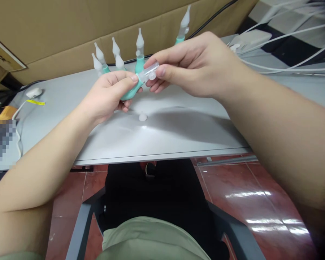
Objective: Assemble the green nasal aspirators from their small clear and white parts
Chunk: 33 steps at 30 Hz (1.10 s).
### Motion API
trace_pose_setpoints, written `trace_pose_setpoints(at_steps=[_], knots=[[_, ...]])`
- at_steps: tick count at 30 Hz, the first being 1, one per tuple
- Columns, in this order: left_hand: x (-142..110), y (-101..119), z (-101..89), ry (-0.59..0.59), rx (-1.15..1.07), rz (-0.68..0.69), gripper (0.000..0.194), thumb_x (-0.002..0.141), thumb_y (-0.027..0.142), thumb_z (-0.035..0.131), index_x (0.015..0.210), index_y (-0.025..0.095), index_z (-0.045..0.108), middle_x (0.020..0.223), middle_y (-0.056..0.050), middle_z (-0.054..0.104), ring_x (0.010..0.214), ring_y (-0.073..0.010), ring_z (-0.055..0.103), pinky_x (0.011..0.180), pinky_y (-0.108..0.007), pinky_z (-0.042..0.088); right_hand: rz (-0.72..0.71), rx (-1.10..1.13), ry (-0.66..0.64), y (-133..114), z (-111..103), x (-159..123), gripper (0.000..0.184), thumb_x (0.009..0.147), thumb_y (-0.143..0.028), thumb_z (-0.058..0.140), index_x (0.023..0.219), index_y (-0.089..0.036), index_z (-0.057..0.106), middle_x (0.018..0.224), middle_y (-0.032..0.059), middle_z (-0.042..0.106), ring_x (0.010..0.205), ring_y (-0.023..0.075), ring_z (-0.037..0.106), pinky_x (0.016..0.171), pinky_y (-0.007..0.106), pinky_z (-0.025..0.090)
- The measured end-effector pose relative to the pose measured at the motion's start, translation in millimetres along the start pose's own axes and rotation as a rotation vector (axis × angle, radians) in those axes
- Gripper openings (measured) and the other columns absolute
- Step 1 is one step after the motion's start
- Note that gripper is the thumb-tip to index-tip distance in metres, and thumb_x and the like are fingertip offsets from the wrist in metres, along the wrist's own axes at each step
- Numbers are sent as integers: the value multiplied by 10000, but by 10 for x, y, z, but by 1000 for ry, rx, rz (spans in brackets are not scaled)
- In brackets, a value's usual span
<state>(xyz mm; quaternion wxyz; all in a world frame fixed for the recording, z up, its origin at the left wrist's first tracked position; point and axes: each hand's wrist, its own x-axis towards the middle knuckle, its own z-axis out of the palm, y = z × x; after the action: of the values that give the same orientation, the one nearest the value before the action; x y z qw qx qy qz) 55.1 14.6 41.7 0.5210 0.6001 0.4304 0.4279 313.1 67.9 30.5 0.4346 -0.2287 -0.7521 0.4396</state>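
My left hand [108, 90] is closed around the teal rubber bulb [130, 93] of a nasal aspirator. A clear plastic tube [147, 73] with a small round side knob stands in the bulb's neck. My right hand [197, 65] pinches the tube's outer end between thumb and fingers; this end has no white tip on it. Below the hands, a small whitish translucent piece [142, 116] rests on the grey table [168, 141]. Behind them, an aspirator with a white tip [140, 38] stands upright on its teal bulb.
Several more tipped aspirators [99, 53] stand behind my left hand, partly hidden. Another aspirator [184, 23] is behind my right hand. A cardboard wall [65, 32] backs the table. White cables [281, 68] lie at right, a white plug [34, 92] at left.
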Motion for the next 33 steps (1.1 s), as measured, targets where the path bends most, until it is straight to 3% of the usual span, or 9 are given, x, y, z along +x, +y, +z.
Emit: trace_pose_setpoints(at_steps=[4, 12, 17, 27, 33], knots=[[-7, -7, -3, 11, 29, -8, 286, 1244, 179, 723, 978, 152, 826, 939, -18, 695, 602, -46, 579, 523, -154, 484, 43, 17, 8, 18, 24, 13, 357, 1152, -22, 871, 1171, -324, 1060, 979, -48, 958, 907, 152, 955, 914, 223, 830], [-6, -21, -3, -8, 48, -23, 294, 1244, 212, 735, 973, 168, 840, 934, -19, 712, 599, -55, 539, 514, -158, 461, 140, 8, 42, -78, 69, 33, 379, 1096, 88, 904, 1008, -255, 1041, 897, -14, 930, 843, 141, 942, 853, 159, 801], [-12, -37, -4, -8, 30, -19, 293, 1225, 197, 768, 948, 161, 855, 913, -23, 698, 596, -54, 551, 515, -155, 460, 16, -47, -116, 40, -74, 34, 416, 1111, 16, 886, 1166, -357, 1063, 1067, -95, 976, 974, 106, 966, 976, 125, 801], [34, -41, 0, -3, 5, -33, 400, 1222, 132, 791, 823, 142, 811, 749, 14, 603, 524, -51, 551, 479, -144, 461, 12, -194, -118, 22, -70, -24, 224, 1224, -185, 893, 1190, -316, 1071, 1100, -36, 976, 1030, 161, 947, 1034, 218, 825], [51, -62, -40, -23, -11, -35, 356, 1225, 197, 825, 874, 145, 862, 791, 1, 631, 535, -50, 545, 478, -143, 447, -1, -117, -129, 33, -43, -23, 236, 1210, -194, 883, 1214, -341, 1068, 1089, -66, 972, 1028, 148, 939, 1032, 206, 812]])
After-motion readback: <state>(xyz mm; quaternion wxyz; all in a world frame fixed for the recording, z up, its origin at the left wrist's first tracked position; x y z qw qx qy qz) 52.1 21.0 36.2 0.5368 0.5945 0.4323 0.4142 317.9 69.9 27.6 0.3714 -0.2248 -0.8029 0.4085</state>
